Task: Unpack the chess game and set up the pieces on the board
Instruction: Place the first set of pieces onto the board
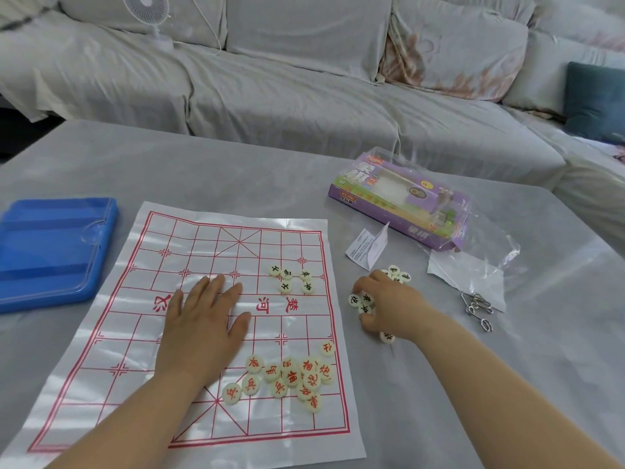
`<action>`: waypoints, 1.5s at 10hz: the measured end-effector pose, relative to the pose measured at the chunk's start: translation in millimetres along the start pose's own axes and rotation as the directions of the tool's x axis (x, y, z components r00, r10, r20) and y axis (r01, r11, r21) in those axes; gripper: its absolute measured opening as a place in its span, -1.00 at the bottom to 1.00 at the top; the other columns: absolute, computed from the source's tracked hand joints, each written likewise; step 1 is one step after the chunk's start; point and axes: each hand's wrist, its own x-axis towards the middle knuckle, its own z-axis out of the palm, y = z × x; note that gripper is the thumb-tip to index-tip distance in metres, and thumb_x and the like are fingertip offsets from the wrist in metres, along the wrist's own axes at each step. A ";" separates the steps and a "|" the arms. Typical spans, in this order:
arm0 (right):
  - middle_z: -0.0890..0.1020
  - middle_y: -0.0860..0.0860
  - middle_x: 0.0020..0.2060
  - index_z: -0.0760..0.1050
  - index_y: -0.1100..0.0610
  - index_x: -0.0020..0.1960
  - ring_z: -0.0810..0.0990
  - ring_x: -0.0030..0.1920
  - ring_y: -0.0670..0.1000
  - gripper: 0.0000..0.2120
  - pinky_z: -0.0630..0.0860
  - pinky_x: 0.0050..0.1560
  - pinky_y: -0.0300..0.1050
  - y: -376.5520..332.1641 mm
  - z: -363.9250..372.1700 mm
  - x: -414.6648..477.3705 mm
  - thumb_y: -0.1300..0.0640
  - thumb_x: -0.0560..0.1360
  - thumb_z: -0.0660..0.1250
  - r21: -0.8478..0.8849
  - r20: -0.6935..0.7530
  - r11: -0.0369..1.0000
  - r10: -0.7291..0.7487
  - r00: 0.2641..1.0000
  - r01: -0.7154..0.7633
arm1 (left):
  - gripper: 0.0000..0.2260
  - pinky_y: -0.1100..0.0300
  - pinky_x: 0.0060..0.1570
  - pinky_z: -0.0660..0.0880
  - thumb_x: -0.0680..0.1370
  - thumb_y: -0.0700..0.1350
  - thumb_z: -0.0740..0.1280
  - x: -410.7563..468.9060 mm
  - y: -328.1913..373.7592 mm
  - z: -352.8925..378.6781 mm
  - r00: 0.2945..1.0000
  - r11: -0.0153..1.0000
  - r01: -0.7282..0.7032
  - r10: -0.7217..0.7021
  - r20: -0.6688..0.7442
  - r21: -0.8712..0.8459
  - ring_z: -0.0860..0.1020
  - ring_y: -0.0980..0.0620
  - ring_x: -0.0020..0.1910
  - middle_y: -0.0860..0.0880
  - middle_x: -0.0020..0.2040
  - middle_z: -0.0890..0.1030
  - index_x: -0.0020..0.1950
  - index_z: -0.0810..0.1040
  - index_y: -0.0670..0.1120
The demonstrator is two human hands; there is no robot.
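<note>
Holds board (pixel 189 245) flat with left hand (pixel 203 323), fingers straight; grasps several black pieces (pixel 363 301) with right hand (pixel 389 306) beyond board's right edge. May spill overfull grip, scattering red pieces (pixel 291 377) at near-right corner.

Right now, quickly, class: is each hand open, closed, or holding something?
Left hand: open, pressed flat on the board.
Right hand: fingers curled round several black-lettered pieces, off the board.
</note>
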 end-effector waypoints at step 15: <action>0.46 -0.08 -0.14 0.45 0.08 0.14 0.42 -0.12 -0.08 -0.77 0.39 -0.08 -0.25 -49.4 -13.9 27.7 0.09 0.49 0.27 0.202 -0.136 0.965 -0.140 0.981 0.166 | -0.20 0.03 0.42 -0.21 0.26 0.24 -0.43 2.8 -3.3 4.5 1.000 1.000 -0.006 0.006 -0.021 -0.014 -0.10 0.04 0.49 0.06 0.51 -0.01 0.47 0.03 0.12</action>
